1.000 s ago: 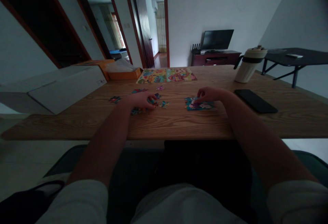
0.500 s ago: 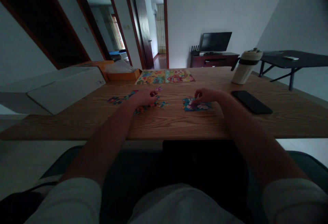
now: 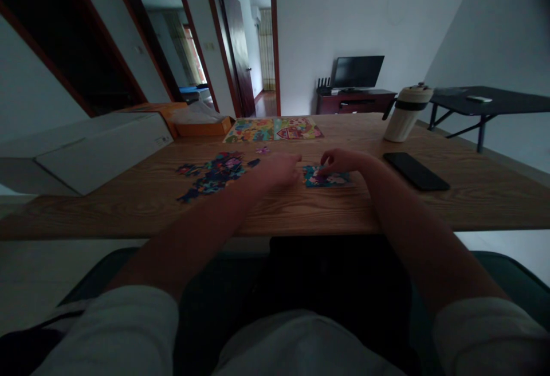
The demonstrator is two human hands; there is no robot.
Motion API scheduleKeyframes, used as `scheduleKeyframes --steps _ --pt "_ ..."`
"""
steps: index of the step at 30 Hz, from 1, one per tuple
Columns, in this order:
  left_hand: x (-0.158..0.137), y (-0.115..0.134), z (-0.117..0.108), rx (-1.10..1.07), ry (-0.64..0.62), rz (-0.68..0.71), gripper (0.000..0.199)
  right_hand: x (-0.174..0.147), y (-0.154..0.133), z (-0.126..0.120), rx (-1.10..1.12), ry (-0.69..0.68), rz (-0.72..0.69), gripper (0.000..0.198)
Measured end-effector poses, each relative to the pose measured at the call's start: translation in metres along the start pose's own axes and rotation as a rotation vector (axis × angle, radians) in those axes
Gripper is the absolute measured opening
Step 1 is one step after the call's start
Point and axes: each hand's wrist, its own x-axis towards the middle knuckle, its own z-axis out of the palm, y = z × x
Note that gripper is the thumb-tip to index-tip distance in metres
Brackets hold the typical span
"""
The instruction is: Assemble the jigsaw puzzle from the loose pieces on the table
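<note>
You face a television [image 3: 358,72] in dim light, dark cabinet [image 3: 356,102] beneath it, pale wall [image 3: 326,15] behind, open door [image 3: 238,49] to its left, black table [image 3: 511,100] to its right.

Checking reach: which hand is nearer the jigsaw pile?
Left. The left hand is just right of the jigsaw pile; the right hand is farther right, at the jigsaw section.

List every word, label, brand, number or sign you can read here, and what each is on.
No text is readable.
Label on the white box: too small and blurred to read.
Illustrated sheet: any lettering is too small to read.
Puzzle pieces: no lettering can be made out.
</note>
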Motion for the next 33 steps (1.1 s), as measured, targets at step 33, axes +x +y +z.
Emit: scheduleKeyframes --steps 33 --pt "-0.010 -0.015 0.023 -0.034 -0.080 0.260 0.050 0.001 0.002 0.002 0.031 -0.008 -0.008 0.057"
